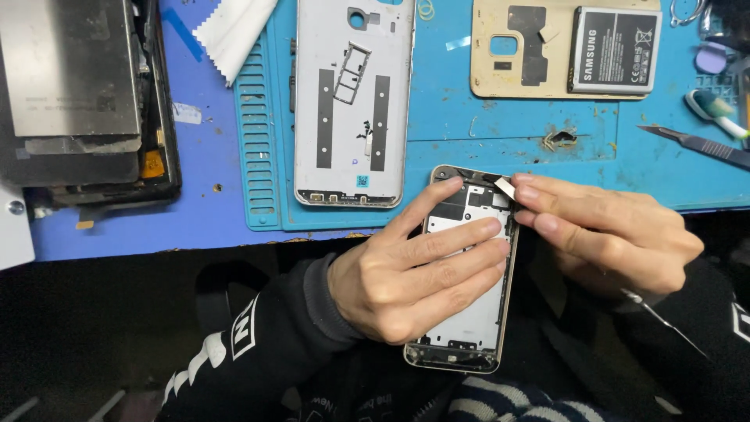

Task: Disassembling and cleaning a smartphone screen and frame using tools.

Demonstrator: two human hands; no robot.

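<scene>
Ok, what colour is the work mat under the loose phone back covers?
Light blue: the work mat shows best in the head view, lying on a darker blue table.

The opened phone (469,312) lies under the left hand (406,277), with the right hand (609,238) at its right. Behind it on the work mat (508,148) lie a back cover (353,101) and, further right, a battery (614,51) on a second cover (523,51)
</scene>
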